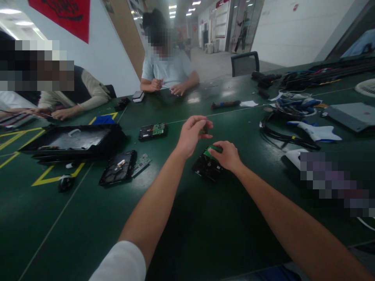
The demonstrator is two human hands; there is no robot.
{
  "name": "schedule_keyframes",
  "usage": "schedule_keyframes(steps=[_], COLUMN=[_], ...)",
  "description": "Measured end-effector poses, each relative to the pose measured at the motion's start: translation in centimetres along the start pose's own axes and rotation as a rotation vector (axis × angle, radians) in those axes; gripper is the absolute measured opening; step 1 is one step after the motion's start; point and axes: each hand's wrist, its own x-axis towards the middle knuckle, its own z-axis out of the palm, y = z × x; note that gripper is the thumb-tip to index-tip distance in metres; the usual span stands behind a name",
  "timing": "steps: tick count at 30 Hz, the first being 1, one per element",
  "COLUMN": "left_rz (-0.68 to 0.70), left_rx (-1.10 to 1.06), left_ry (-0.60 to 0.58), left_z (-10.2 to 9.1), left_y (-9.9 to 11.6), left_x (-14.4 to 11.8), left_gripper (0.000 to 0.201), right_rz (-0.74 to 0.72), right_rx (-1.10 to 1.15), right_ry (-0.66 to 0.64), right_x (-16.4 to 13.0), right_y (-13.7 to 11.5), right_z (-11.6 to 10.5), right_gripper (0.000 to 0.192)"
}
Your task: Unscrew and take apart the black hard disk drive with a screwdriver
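A black hard drive (206, 167) lies on the dark green table in front of me, with a green circuit board (211, 151) at its far side. My right hand (227, 154) is closed on that board, thumb and fingers at its right edge. Above and beyond the drive, my left hand (193, 133) is raised, its fingers curled around something small and dark that I cannot make out. A second hard drive (152, 131), with its green board showing, lies to the left of my left hand.
On the left are a black open casing (73, 140), a black fan-like panel (118, 168), a metal plate (141, 165) and a computer mouse (66, 182). Cables (287, 134), a glove (318, 130) and a grey box (351, 116) lie right. Two people sit across the table.
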Motion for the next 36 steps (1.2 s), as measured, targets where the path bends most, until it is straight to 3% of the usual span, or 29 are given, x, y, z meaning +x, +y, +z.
schedule_keyframes(steps=[3,11,18,26,32,36], left_rz=[-0.019,0.071,-0.059,0.021,-0.088,-0.059], left_rx=[-0.024,0.240,0.018,0.119,-0.049,0.006], left_ry=[0.018,0.069,0.077,0.097,0.085,0.099], left_z=[0.05,0.22,0.74,0.49,0.73,0.67], left_y=[0.18,0.63,0.86,0.59,0.74,0.60], left_x=[0.03,-0.04,-0.21,0.04,-0.15,-0.04], left_gripper=[0.013,0.021,0.008,0.016,0.007,0.009], right_rz=[-0.001,0.015,-0.001,0.007,0.005,0.010], right_rx=[0.000,0.000,0.009,0.012,0.015,0.024], right_ry=[0.001,-0.007,-0.007,-0.006,-0.010,-0.014], right_x=[-0.02,-0.05,-0.15,0.02,0.02,-0.07], right_y=[-0.02,-0.26,-0.47,-0.16,-0.12,-0.23], right_z=[-0.02,-0.16,-0.40,-0.06,-0.07,-0.21], right_gripper=[0.038,0.037,0.032,0.036,0.037,0.036])
